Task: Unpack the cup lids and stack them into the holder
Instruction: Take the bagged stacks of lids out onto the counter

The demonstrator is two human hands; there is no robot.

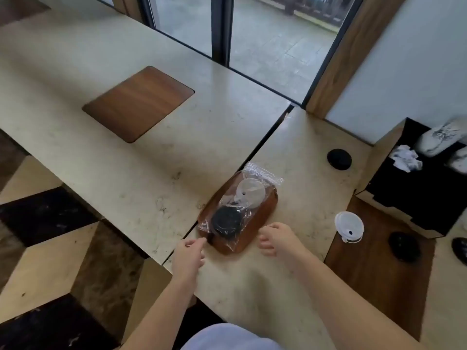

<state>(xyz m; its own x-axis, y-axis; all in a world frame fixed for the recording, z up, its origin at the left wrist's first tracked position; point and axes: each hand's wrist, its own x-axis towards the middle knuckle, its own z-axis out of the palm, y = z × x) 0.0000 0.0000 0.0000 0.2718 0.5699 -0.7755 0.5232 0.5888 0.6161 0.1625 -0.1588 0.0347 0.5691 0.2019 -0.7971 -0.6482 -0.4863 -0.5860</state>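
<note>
Our left hand and right hand flank the bag of lids on the tray near the counter's front edge, fingers loosely apart, holding nothing. We should pinch the bag's near end and steady the tray.

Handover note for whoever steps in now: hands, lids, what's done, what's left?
Left hand: empty, fingers at the near-left corner of the plastic bag; contact unclear.
Right hand: open, empty, beside the bag's near-right end.
Bag lies on a wooden tray, a white lid and black lids inside.
One white lid with spout sits loose to the right, a black lid farther back.
Left: open the bag, stack the lids.
</note>
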